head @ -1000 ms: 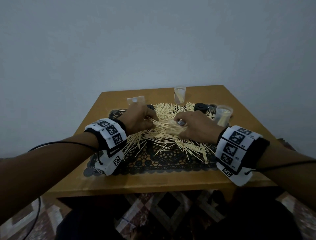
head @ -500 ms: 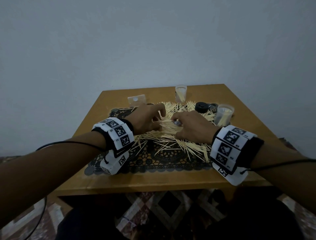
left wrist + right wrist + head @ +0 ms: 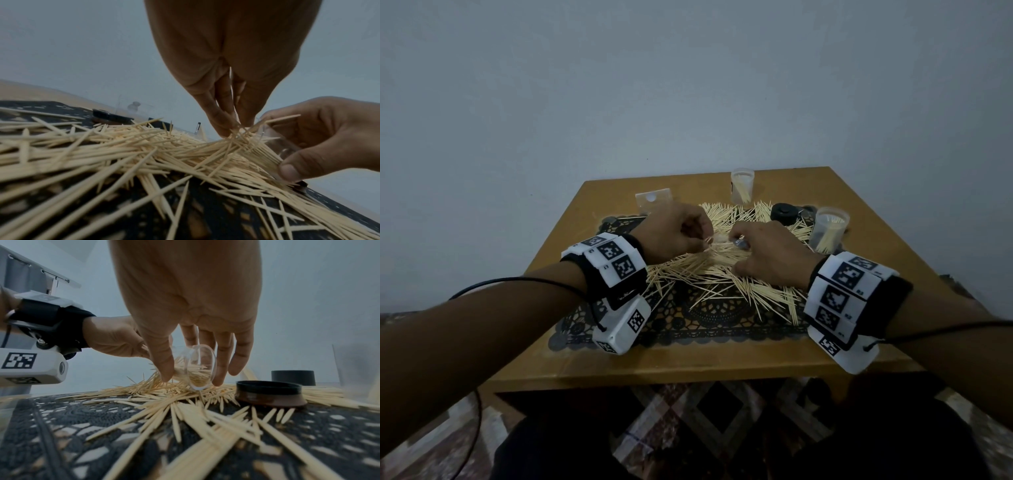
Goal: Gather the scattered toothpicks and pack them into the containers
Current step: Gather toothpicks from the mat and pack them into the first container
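Wooden toothpicks (image 3: 709,274) cover the mat's centre; light, stiff, sharp-tipped, so grip bundles mid-length. Left hand (image 3: 674,236) pinches several at 9 o'clock of the tilted jar (image 3: 197,368), which the right hand (image 3: 774,257) grips.

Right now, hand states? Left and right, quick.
Left hand: closed, pinching a few toothpicks at the container mouth.
Right hand: closed, gripping a clear container tipped on its side over the pile.
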